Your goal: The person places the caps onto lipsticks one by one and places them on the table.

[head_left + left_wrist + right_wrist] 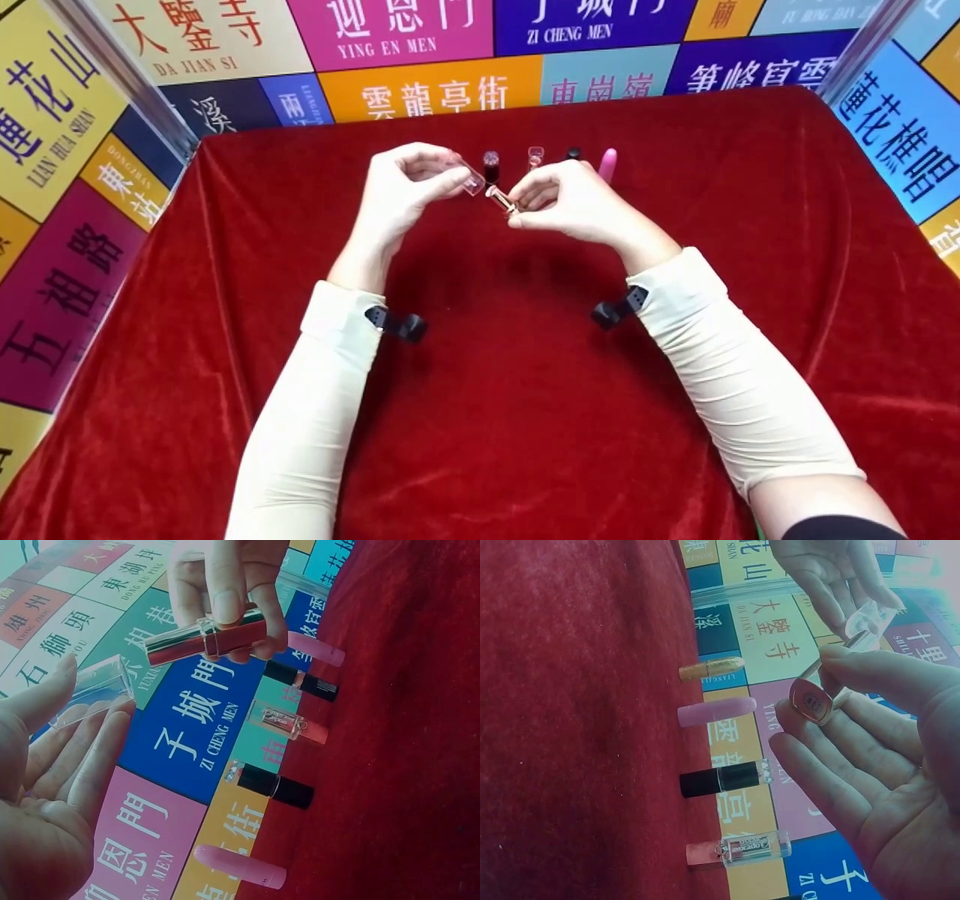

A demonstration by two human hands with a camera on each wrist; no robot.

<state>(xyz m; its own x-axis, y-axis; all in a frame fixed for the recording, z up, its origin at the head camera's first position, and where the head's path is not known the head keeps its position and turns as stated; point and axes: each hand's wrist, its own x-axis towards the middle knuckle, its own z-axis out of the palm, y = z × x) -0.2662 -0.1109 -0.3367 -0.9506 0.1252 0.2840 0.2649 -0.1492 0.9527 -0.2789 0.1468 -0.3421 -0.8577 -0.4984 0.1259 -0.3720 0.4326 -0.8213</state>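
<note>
Above the red cloth, my left hand [405,184] pinches a clear, see-through cap [97,690] between thumb and fingers. My right hand [574,202] holds a slim lipstick [206,637] with a shiny metallic tube, its thumb on one side and fingers on the other. In the head view the cap and the lipstick tilt toward each other with a small gap between them. The lipstick's oval base [811,701] faces the right wrist camera. Whether lipstick colour shows at its far end is too small to tell.
Behind the hands several lipsticks stand upright in a row: a gold one [712,669], a pink one [716,711], a black one [724,778], a clear-capped one [739,849], another black one [300,680] and another pink one [608,165]. Colourful lettered panels [420,90] border the red-clothed table [510,390].
</note>
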